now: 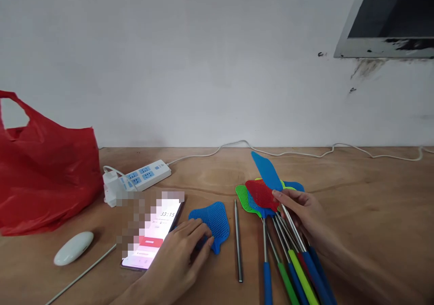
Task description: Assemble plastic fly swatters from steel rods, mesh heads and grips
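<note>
The right hand [303,209] pinches a blue swatter [266,170] over the swatter pile [260,193]. The left hand [183,250] touches a loose blue head [219,221] (gripping or not, I cannot tell).

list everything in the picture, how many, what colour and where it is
bag: one, red, far left
oval object: one, white, before the bag
power strip: one, white and blue, left rear
charger: one, white, strip's near end
cables: at least two, whitish, front left and along the wall
phone: one, lit screen, left of centre
loose swatter head: one, blue, centre
rod: one, silver, right of that head
swatters: several overlapping, mixed colours, right
raised swatter: one, blue, above them
table: one, brown, below
wall: one, pale, behind
panel: one, dark, upper right
left hand: one, bare, at the loose head
right hand: one, bare, holding the raised swatter
</note>
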The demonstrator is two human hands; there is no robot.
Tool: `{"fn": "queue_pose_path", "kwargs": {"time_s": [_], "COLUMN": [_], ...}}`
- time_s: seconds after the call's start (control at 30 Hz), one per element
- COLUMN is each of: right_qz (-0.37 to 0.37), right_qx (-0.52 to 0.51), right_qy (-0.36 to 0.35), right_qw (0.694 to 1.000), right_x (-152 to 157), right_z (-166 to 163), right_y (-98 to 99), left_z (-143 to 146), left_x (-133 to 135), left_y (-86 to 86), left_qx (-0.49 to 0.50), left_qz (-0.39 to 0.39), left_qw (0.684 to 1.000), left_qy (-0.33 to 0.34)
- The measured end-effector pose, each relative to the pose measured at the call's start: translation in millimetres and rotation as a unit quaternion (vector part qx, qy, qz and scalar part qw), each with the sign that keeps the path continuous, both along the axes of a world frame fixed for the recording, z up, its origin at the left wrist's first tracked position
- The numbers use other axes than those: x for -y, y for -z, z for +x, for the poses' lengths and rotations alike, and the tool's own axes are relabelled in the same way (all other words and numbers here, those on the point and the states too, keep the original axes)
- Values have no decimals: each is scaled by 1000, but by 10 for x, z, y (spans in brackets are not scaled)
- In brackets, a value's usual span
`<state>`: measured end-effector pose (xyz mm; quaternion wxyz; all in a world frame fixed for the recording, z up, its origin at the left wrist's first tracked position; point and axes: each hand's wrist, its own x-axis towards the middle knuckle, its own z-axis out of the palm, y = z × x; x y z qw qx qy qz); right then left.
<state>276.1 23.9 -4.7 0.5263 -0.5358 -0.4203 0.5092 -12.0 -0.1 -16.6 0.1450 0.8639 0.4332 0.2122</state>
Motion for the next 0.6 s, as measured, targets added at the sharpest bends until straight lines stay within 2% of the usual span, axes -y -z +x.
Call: {"fn": "queue_pose_path", "kwargs": {"time_s": [0.07, 0.13, 0.2, 0.27, 0.3, 0.43, 0.53, 0.6], "right_qz": [25, 96, 161, 174, 170, 162, 251, 338], "right_qx": [93, 238, 421, 546, 579, 622, 640, 628], "right_qy": [3, 9, 18, 26, 33, 69, 60, 16], "right_qw": [995, 967, 893, 819, 797, 763, 723, 701], "right_x": [-34, -77, -119, -146, -151, -124, -68, -18], "right_z": [70, 125, 176, 224, 245, 283, 236, 168], "right_y": [81, 178, 267, 328, 343, 319, 258, 219], "left_z": [-3, -10, -26, -48, -58, -78, -62, -44], "left_x": [-11, -22, -39, -57, -64, -64, -40, -20], "left_y": [26, 44, 64, 91, 108, 169, 174, 155], "left_qx": [-35, -74, -115, -155, -172, -207, -204, -188], "left_qz": [28, 47, 57, 60, 60, 51, 60, 62], "left_qw": [999, 996, 991, 985, 982, 976, 977, 980], "left_qy": [-14, -26, -37, -49, -54, -52, -28, -12]}}
